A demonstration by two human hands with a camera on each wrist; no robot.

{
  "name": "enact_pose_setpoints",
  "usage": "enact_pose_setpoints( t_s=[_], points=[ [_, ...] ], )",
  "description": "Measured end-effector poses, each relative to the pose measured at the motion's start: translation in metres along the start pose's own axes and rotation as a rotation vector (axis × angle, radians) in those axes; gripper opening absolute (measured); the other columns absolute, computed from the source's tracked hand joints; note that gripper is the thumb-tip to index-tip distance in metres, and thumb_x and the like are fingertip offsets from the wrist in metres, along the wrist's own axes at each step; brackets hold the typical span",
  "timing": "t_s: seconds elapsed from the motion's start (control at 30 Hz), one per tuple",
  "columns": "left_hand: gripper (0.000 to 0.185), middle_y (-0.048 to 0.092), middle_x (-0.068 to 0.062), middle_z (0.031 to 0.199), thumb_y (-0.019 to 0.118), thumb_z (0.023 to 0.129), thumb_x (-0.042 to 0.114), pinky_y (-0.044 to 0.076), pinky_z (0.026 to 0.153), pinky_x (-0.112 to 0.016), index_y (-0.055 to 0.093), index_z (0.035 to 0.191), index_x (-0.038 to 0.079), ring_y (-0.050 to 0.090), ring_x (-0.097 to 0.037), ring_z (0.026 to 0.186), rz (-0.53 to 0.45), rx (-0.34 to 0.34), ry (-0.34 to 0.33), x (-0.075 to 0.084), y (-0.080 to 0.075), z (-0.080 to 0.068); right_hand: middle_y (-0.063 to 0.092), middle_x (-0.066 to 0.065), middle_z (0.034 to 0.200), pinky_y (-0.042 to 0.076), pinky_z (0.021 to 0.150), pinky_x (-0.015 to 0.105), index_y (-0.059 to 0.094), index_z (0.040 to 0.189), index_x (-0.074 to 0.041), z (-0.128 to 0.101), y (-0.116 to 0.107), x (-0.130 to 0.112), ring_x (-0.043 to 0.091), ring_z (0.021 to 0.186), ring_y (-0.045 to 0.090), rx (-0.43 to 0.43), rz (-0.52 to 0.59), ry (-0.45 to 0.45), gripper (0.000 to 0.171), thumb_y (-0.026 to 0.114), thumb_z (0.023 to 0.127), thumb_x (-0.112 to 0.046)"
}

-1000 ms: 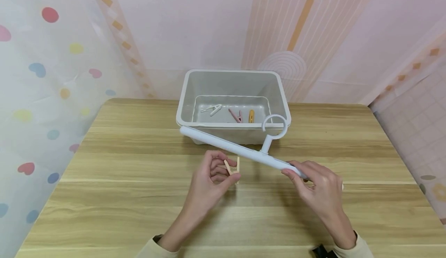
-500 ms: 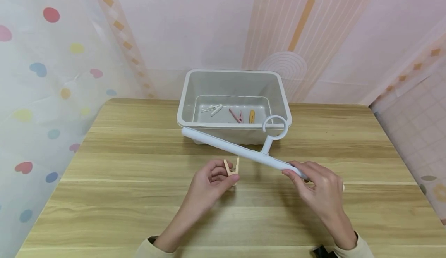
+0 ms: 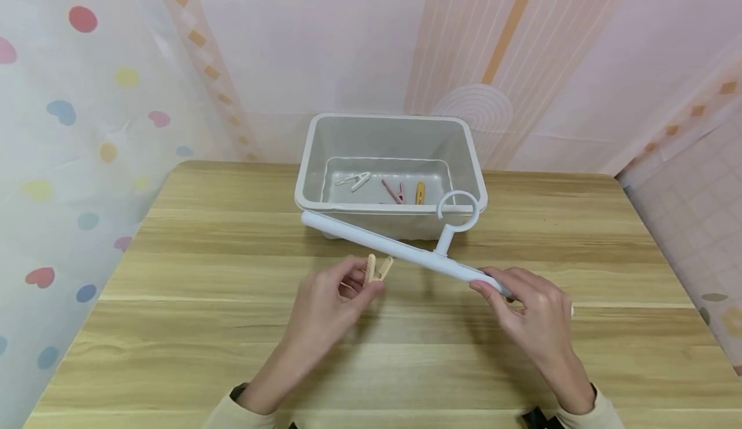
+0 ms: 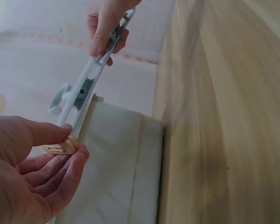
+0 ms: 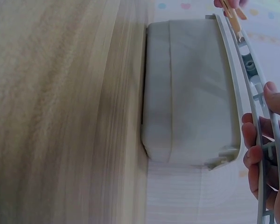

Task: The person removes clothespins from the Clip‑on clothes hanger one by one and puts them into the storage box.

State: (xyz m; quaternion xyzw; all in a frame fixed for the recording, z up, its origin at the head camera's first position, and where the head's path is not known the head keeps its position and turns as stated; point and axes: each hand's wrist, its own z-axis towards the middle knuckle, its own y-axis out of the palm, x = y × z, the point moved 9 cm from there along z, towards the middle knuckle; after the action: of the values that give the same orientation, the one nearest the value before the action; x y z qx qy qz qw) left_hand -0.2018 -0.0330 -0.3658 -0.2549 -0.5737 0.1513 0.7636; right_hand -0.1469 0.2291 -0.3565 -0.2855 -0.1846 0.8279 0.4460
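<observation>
My left hand (image 3: 321,303) pinches a beige clothespin (image 3: 370,268) between thumb and fingers, its two legs pointing up and apart. My right hand (image 3: 536,313) grips one end of a pale blue clothes hanger (image 3: 394,247), which slants up to the left above the table, its hook upward. In the head view the clothespin is just below the hanger bar, near its middle; whether they touch I cannot tell. From the left wrist, the hanger (image 4: 84,88) shows its hollow, ribbed underside, and the clothespin (image 4: 63,147) sits between thumb and fingertips.
Behind the hanger stands a grey plastic bin (image 3: 310,152) on the wooden table (image 3: 191,274). Inside lie a white clothespin (image 3: 361,181), a pink clothespin (image 3: 395,192) and an orange-yellow one. A small pale tip pokes out beyond the right hand. A patterned curtain hangs behind.
My left hand has shifted a little left and the clothespin has turned in its fingers, its legs now leaning right. The right hand and hanger have stayed nearly still.
</observation>
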Motion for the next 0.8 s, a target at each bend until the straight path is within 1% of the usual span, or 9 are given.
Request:
enact_pose_setpoints(
  t_s=[0.17, 0.27, 0.4, 0.5, 0.6, 0.67, 0.73, 0.8],
  points=[
    [0.017, 0.076, -0.004, 0.079, 0.083, 0.08, 0.007, 0.054, 0.06, -0.016, 0.073, 0.093, 0.006, 0.067, -0.008, 0.065, 0.108, 0.033, 0.112, 0.012, -0.006, 0.001, 0.069, -0.009, 0.068, 0.028, 0.045, 0.013, 0.081, 0.091, -0.019, 0.0, 0.0, 0.0, 0.003, 0.051, 0.045, -0.003, -0.001, -0.004, 0.047, 0.059, 0.093, -0.061],
    [0.017, 0.072, -0.001, 0.073, 0.084, 0.078, 0.009, 0.048, 0.056, -0.015, 0.072, 0.09, 0.006, 0.059, -0.005, 0.061, 0.212, 0.045, 0.174, 0.019, -0.008, 0.002, 0.071, -0.008, 0.069, 0.029, 0.045, 0.014, 0.081, 0.091, -0.019, 0.0, 0.0, -0.001, 0.003, 0.051, 0.047, -0.001, -0.019, -0.012, 0.048, 0.059, 0.093, -0.062],
    [0.018, 0.06, 0.003, 0.066, 0.085, 0.079, 0.013, 0.037, 0.051, -0.018, 0.069, 0.085, 0.008, 0.045, -0.005, 0.057, 0.353, 0.049, 0.223, 0.028, -0.009, 0.003, 0.073, -0.005, 0.071, 0.031, 0.044, 0.016, 0.081, 0.09, -0.019, 0.001, 0.0, -0.003, 0.004, 0.051, 0.049, 0.006, -0.046, -0.028, 0.05, 0.058, 0.093, -0.063],
    [0.018, 0.057, 0.005, 0.066, 0.083, 0.079, 0.013, 0.035, 0.05, -0.019, 0.065, 0.081, 0.009, 0.043, -0.006, 0.057, 0.408, 0.052, 0.233, 0.033, -0.008, 0.003, 0.073, -0.004, 0.071, 0.032, 0.044, 0.018, 0.081, 0.09, -0.018, 0.001, 0.0, -0.003, 0.005, 0.051, 0.05, 0.011, -0.055, -0.033, 0.05, 0.058, 0.093, -0.063],
    [0.02, 0.054, 0.005, 0.064, 0.082, 0.08, 0.012, 0.034, 0.049, -0.02, 0.062, 0.078, 0.01, 0.042, -0.006, 0.056, 0.419, 0.058, 0.238, 0.036, -0.005, 0.003, 0.074, -0.004, 0.071, 0.033, 0.044, 0.018, 0.081, 0.091, -0.018, 0.001, 0.0, -0.003, 0.005, 0.051, 0.05, 0.013, -0.057, -0.032, 0.051, 0.057, 0.094, -0.062],
    [0.021, 0.052, 0.005, 0.061, 0.081, 0.08, 0.011, 0.033, 0.047, -0.018, 0.061, 0.077, 0.01, 0.041, -0.005, 0.053, 0.399, 0.057, 0.236, 0.036, -0.002, 0.003, 0.074, -0.004, 0.071, 0.033, 0.044, 0.018, 0.081, 0.09, -0.018, 0.001, -0.001, -0.003, 0.004, 0.051, 0.05, 0.015, -0.058, -0.031, 0.051, 0.057, 0.094, -0.062],
    [0.019, 0.052, 0.006, 0.06, 0.08, 0.079, 0.011, 0.034, 0.046, -0.016, 0.061, 0.077, 0.01, 0.041, -0.003, 0.053, 0.364, 0.06, 0.236, 0.036, 0.001, 0.002, 0.073, -0.005, 0.071, 0.033, 0.043, 0.018, 0.081, 0.091, -0.018, 0.001, -0.001, -0.003, 0.004, 0.051, 0.049, 0.016, -0.055, -0.031, 0.05, 0.058, 0.094, -0.062],
    [0.018, 0.055, 0.007, 0.06, 0.08, 0.078, 0.01, 0.037, 0.047, -0.014, 0.062, 0.078, 0.01, 0.043, 0.0, 0.053, 0.292, 0.059, 0.219, 0.033, 0.004, 0.002, 0.073, -0.005, 0.07, 0.032, 0.044, 0.018, 0.081, 0.091, -0.018, 0.001, -0.001, -0.002, 0.003, 0.051, 0.048, 0.017, -0.052, -0.03, 0.05, 0.058, 0.094, -0.062]
  ],
)
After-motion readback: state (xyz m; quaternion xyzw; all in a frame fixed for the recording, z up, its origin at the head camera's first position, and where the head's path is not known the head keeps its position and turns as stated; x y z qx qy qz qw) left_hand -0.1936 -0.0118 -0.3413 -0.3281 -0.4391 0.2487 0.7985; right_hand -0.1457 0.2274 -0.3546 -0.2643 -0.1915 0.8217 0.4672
